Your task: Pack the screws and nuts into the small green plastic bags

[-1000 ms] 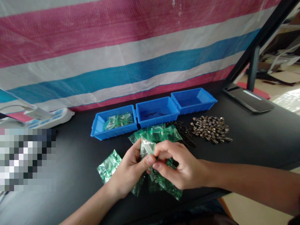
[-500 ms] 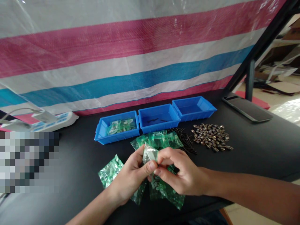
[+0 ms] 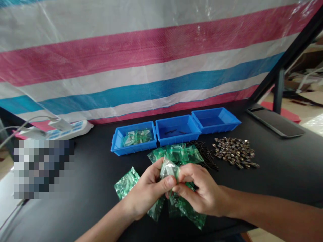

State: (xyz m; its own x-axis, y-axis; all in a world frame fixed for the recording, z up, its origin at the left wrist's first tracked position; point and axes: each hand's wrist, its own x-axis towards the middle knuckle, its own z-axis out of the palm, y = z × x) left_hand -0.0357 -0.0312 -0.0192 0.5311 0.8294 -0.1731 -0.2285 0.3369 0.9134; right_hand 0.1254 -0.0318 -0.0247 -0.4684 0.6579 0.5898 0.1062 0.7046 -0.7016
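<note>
A small clear plastic bag [image 3: 168, 169] with something pale inside is between my hands. My left hand [image 3: 148, 188] is closed on it, thumb on top. The fingertips of my right hand [image 3: 202, 190] pinch its right edge. Green plastic bags lie around and below: one [image 3: 126, 183] left of my left hand, several [image 3: 193, 208] under my hands, and more [image 3: 176, 153] just behind them. The left blue bin [image 3: 133, 148] holds green and clear packets, the middle blue bin [image 3: 179, 134] a few dark screws.
Black screws [image 3: 208, 158] and a pile of shiny metal parts [image 3: 234, 151] lie to the right. Behind are a third blue bin [image 3: 215, 127], a phone [image 3: 276, 122], a white power strip [image 3: 73, 131] and a striped sheet [image 3: 151, 80].
The camera view has shifted, so everything on the table appears further right and slightly lower. Both hands keep their hold on the clear bag.
</note>
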